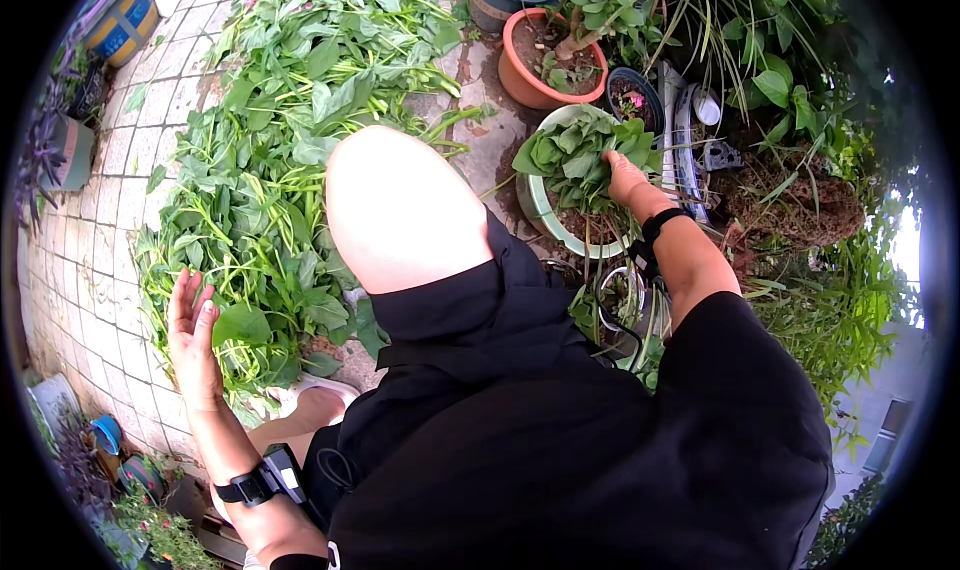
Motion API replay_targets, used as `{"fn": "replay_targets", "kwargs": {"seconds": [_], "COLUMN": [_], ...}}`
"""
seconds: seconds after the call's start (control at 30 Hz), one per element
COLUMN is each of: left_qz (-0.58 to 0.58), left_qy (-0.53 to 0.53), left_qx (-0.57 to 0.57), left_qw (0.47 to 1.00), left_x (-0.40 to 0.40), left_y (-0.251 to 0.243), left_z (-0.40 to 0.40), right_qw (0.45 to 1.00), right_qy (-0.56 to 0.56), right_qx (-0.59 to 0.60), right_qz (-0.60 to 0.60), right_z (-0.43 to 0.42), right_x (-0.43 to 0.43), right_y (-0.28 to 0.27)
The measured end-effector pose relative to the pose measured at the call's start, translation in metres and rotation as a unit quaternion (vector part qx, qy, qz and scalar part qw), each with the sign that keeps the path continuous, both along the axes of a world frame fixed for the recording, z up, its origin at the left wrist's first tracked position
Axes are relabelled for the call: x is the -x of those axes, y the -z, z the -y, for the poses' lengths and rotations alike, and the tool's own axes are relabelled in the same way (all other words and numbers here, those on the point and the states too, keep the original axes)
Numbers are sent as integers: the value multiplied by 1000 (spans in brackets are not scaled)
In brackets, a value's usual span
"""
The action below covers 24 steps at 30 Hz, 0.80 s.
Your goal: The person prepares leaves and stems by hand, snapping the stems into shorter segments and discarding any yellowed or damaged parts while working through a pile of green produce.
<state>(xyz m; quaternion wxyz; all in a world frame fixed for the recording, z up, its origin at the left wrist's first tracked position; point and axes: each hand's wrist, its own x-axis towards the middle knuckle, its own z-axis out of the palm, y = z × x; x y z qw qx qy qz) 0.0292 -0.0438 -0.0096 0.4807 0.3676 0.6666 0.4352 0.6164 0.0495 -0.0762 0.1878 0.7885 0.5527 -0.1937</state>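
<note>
My right hand (626, 181) is at a bunch of leafy greens (576, 150) above a pale green plant pot (541, 208). Its thumb lies along the leaves, and most of its fingers are hidden beneath them. Raised at the left, my left hand (193, 341) holds nothing, with its fingers apart. It is beside a large heap of cut leafy stems (277, 195) spread over the ground. A broad green leaf (241, 324) shows just right of the left thumb.
An orange pot (517, 82) with a thick-stemmed plant stands beyond the green pot, near a dark blue pot (637, 112). My bare knee (405, 202) comes between the heap and the pots. Paving tiles (90, 270) run along the left, with a yellow-and-blue bucket (124, 26) at the far left.
</note>
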Motion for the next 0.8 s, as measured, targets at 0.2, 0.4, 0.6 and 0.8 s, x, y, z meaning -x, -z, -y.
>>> {"fn": "replay_targets", "kwargs": {"seconds": [0.2,0.4,0.6,0.8], "left_qz": [-4,-7,-3,16], "left_qy": [26,33,6,-14], "left_qx": [-18,-30,-19,-25], "left_qw": [999,999,1000,999], "left_x": [10,25,46,69], "left_y": [-4,-8,-23,-27], "left_z": [1,2,3,-5], "right_qw": [997,998,997,985], "right_qy": [-4,-41,-52,-163], "right_qx": [71,-19,57,-45], "right_qz": [-17,52,26,15], "right_z": [-24,-45,-41,-90], "right_x": [-7,33,37,121], "right_y": [-15,-36,8,-50]}}
